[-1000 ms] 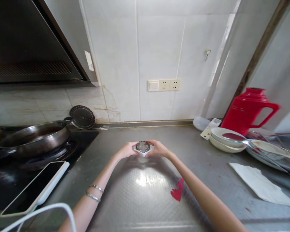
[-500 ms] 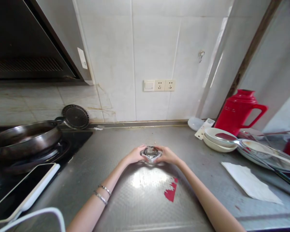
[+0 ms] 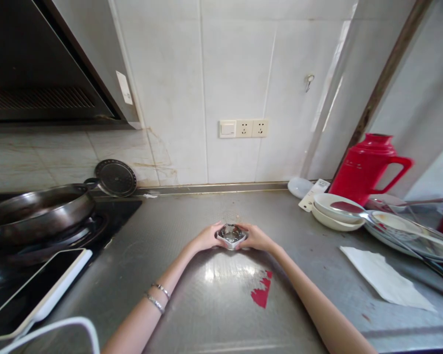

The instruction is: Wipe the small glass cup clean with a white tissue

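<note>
A small white object with a shiny round metal top (image 3: 231,234) sits between both of my hands in the middle of the steel counter (image 3: 192,305). My left hand (image 3: 206,237) grips its left side with curled fingers. My right hand (image 3: 256,237) grips its right side the same way. Two thin bracelets circle my left wrist. A red patch (image 3: 261,291) marks the counter just in front of my right forearm.
A dark wok (image 3: 37,209) rests on the stove at left, a round black lid (image 3: 115,178) behind it. A tablet (image 3: 33,290) with a white cable lies near left. At right stand a red jug (image 3: 365,167), stacked plates (image 3: 335,209) and a white paper (image 3: 384,278).
The view dropped and swung slightly left. Both hands with the small object have come a little nearer to me; the grip is unchanged.
</note>
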Action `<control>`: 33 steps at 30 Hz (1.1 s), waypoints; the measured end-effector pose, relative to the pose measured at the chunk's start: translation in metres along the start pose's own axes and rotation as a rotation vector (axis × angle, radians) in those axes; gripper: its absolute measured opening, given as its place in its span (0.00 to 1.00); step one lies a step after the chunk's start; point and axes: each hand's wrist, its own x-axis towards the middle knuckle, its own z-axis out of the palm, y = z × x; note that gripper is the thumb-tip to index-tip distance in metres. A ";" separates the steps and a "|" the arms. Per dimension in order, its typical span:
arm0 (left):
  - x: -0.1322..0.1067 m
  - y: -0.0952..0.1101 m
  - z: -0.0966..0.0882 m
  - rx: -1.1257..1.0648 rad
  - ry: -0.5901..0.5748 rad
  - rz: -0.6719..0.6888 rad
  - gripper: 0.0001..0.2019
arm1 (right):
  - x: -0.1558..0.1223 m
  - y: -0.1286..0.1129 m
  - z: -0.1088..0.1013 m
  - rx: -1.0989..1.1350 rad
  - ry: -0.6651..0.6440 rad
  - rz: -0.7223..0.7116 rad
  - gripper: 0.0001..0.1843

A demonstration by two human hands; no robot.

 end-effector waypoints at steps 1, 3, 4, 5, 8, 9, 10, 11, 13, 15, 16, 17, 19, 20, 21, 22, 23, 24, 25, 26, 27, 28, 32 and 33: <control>0.000 0.000 0.000 0.001 0.000 -0.007 0.34 | 0.000 0.001 0.000 0.001 -0.004 -0.001 0.39; -0.001 0.001 0.000 0.007 0.000 -0.021 0.34 | 0.000 0.002 0.001 -0.006 -0.002 -0.001 0.39; -0.001 0.002 0.000 0.009 -0.001 -0.025 0.34 | 0.000 0.003 0.001 -0.013 0.002 0.000 0.40; -0.001 0.002 0.000 0.010 -0.003 -0.026 0.34 | 0.000 0.004 0.002 -0.019 0.008 0.002 0.41; -0.002 0.003 0.000 0.009 0.007 -0.035 0.35 | 0.000 0.007 0.003 -0.024 0.017 0.007 0.42; -0.002 0.003 0.001 0.007 0.006 -0.036 0.35 | 0.000 0.007 0.003 -0.023 0.014 0.008 0.43; -0.002 0.002 0.001 0.006 0.007 -0.036 0.35 | 0.000 0.007 0.003 -0.025 0.011 0.009 0.43; -0.002 0.001 0.002 0.008 0.013 -0.036 0.35 | 0.000 0.008 0.003 -0.030 0.006 0.006 0.44; -0.002 0.000 0.004 0.018 0.024 -0.040 0.36 | -0.001 0.008 0.002 -0.043 -0.012 0.000 0.46; -0.003 -0.001 0.006 0.042 0.035 -0.059 0.39 | -0.002 0.008 -0.002 -0.045 -0.034 -0.002 0.51; -0.004 -0.001 0.005 0.059 0.040 -0.079 0.43 | -0.003 0.008 -0.005 -0.050 -0.036 0.004 0.52; -0.005 -0.001 0.004 0.075 0.039 -0.106 0.47 | -0.005 0.007 -0.008 -0.066 -0.025 0.014 0.51; -0.007 0.000 0.000 0.102 0.036 -0.169 0.54 | -0.008 0.006 -0.017 -0.136 0.021 0.023 0.42; -0.008 0.002 -0.003 0.113 0.036 -0.200 0.56 | -0.009 0.005 -0.022 -0.182 0.045 0.020 0.35; -0.010 0.003 -0.006 0.121 0.038 -0.224 0.57 | -0.010 0.004 -0.026 -0.215 0.047 0.010 0.28; -0.011 0.004 -0.010 0.127 0.044 -0.233 0.57 | -0.011 0.003 -0.029 -0.228 0.034 0.009 0.21; -0.012 0.005 -0.013 0.133 0.055 -0.227 0.56 | -0.012 0.002 -0.032 -0.227 0.011 0.015 0.16; -0.013 0.006 -0.016 0.140 0.072 -0.209 0.53 | -0.012 0.001 -0.033 -0.216 -0.013 0.027 0.13; -0.013 0.007 -0.018 0.147 0.098 -0.184 0.50 | -0.011 0.001 -0.032 -0.204 -0.031 0.044 0.10; -0.013 0.008 -0.020 0.154 0.138 -0.156 0.45 | -0.011 0.000 -0.031 -0.194 -0.042 0.055 0.09; -0.013 0.009 -0.021 0.161 0.189 -0.128 0.40 | -0.011 0.000 -0.030 -0.188 -0.049 0.058 0.09; -0.013 0.009 -0.023 0.166 0.248 -0.102 0.34 | -0.010 -0.001 -0.028 -0.183 -0.055 0.053 0.08; -0.012 0.017 -0.026 0.145 0.450 -0.002 0.16 | -0.010 -0.007 -0.024 -0.152 -0.093 0.030 0.07; -0.013 0.019 -0.026 0.133 0.486 0.018 0.14 | -0.010 -0.010 -0.025 -0.129 -0.098 0.020 0.08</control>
